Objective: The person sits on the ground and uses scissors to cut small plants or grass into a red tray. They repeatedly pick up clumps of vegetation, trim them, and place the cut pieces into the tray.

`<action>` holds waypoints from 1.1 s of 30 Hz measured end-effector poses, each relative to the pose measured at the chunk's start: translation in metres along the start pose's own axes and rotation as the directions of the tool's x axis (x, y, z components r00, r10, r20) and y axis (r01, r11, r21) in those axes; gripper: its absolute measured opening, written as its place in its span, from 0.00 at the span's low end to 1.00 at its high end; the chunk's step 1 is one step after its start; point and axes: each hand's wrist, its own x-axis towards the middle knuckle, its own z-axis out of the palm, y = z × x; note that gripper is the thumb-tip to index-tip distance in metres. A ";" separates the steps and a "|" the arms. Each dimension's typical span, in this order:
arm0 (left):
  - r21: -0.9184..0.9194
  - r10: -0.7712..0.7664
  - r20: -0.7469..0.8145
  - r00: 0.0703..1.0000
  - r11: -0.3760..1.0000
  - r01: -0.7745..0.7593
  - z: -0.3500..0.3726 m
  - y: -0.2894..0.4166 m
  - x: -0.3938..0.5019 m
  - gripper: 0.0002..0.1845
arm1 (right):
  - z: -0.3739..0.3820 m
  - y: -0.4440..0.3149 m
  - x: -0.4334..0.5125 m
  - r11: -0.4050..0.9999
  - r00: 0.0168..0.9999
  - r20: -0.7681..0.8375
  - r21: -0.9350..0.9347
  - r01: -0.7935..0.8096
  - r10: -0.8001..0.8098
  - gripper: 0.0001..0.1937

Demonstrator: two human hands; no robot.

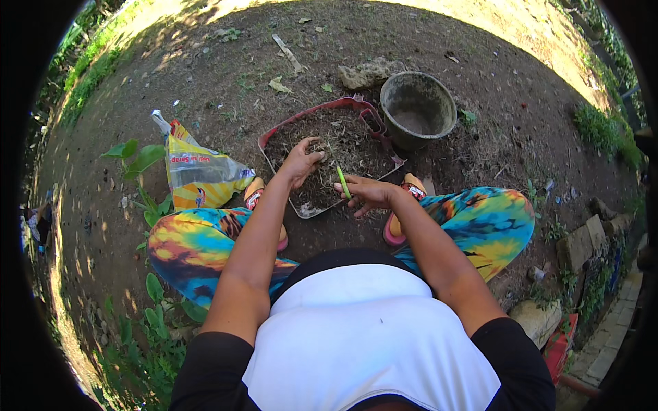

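Between my feet lies a shallow red-edged tray (288, 122), holding dark soil and dry plant bits (334, 134). My left hand (302, 163) hovers over its middle with fingers bent, the thumb and forefinger close to some dry stems; whether it pinches any cannot be told. My right hand (369, 193) is at the tray's near right edge, palm down, with fingers spread. A bright green, narrow curved thing (343, 183), perhaps a tool's handle, lies against its fingers. Its other end is lost among the dry stems.
A dirty round pot (419, 110) stands just beyond the tray's right corner, beside a rough stone (367, 73). To the left, a yellow printed plastic bag (205, 172) lies near leafy plants (146, 159). A flat wood strip (288, 53) lies farther out. Stone blocks (581, 244) stand at the right.
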 end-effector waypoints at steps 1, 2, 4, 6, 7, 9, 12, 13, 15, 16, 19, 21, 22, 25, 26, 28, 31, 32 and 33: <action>-0.003 -0.004 0.010 1.000 1.000 0.004 0.000 0.000 0.000 0.25 | -0.001 0.000 0.001 1.000 1.000 -0.007 0.004 0.016 -0.016 0.42; -0.009 0.003 0.028 1.000 1.000 -0.003 0.000 0.001 0.000 0.25 | -0.002 0.000 0.003 0.999 0.999 -0.001 0.009 0.047 -0.047 0.39; -0.115 -0.015 -0.009 1.000 0.993 0.014 -0.001 0.001 0.001 0.25 | -0.005 0.000 0.007 0.996 0.996 0.007 -0.028 0.085 -0.085 0.34; -0.182 -0.018 -0.017 1.000 0.983 0.015 -0.002 0.001 0.001 0.25 | -0.009 -0.002 0.009 0.989 0.996 0.004 -0.117 0.088 -0.088 0.30; -0.195 -0.015 -0.014 1.000 0.981 0.012 -0.002 0.001 0.001 0.26 | -0.009 -0.002 0.009 0.989 0.995 0.016 -0.110 0.095 -0.094 0.31; -0.216 -0.013 -0.050 0.999 0.976 0.002 -0.001 0.001 0.001 0.27 | -0.007 -0.004 0.008 0.991 0.999 -0.003 -0.128 0.048 -0.049 0.34; -0.200 -0.020 -0.148 0.989 0.980 -0.010 0.004 -0.001 0.001 0.31 | 0.004 -0.001 -0.004 0.996 0.999 -0.040 -0.081 0.027 -0.030 0.42; -0.166 -0.017 -0.168 0.986 0.986 -0.012 0.004 -0.001 0.001 0.32 | 0.007 -0.004 -0.006 0.998 0.998 -0.059 -0.055 -0.019 0.016 0.45; -0.081 -0.016 -0.179 0.984 0.997 0.002 0.001 -0.002 0.002 0.32 | 0.011 -0.009 -0.010 0.994 0.993 -0.058 0.002 -0.107 0.107 0.51; -0.027 -0.017 -0.172 0.985 1.000 0.013 -0.001 -0.003 0.004 0.31 | 0.011 -0.012 -0.012 0.998 0.993 -0.098 -0.005 -0.068 0.067 0.52; 0.216 -0.014 -0.134 0.991 0.976 0.043 -0.011 -0.009 0.009 0.26 | 0.004 -0.016 -0.016 0.994 0.973 -0.230 -0.105 -0.002 -0.022 0.55; 0.377 0.061 -0.112 0.992 0.926 -0.014 -0.014 -0.014 0.012 0.22 | -0.006 -0.017 -0.016 0.969 0.963 -0.247 -0.243 0.048 -0.109 0.55; 0.443 0.133 -0.101 0.986 0.893 -0.075 -0.014 -0.017 0.012 0.20 | -0.006 -0.015 -0.011 0.919 0.917 -0.323 -0.382 0.098 -0.232 0.56; 0.482 0.238 -0.088 0.967 0.860 -0.168 -0.014 -0.020 0.017 0.16 | -0.007 -0.009 0.002 0.823 0.889 -0.380 -0.567 -0.006 -0.255 0.56; 0.469 0.256 -0.090 0.962 0.863 -0.186 -0.013 -0.019 0.018 0.16 | -0.007 -0.008 0.005 0.812 0.888 -0.357 -0.583 0.030 -0.290 0.56; 0.358 0.191 -0.130 0.973 0.924 -0.134 -0.012 -0.018 0.019 0.14 | -0.006 -0.006 0.007 0.776 0.885 -0.358 -0.631 0.005 -0.297 0.56; 0.265 0.139 -0.138 0.981 0.959 -0.099 -0.009 -0.014 0.018 0.13 | -0.004 -0.009 0.000 0.762 0.869 -0.389 -0.648 -0.021 -0.306 0.55; 0.238 0.120 -0.127 0.985 0.967 -0.087 -0.008 -0.014 0.017 0.13 | -0.002 -0.010 -0.003 0.774 0.874 -0.393 -0.632 -0.030 -0.287 0.53; 0.253 0.127 -0.153 0.980 0.964 -0.085 -0.008 -0.013 0.016 0.12 | -0.001 -0.011 -0.005 0.779 0.874 -0.400 -0.625 -0.041 -0.275 0.50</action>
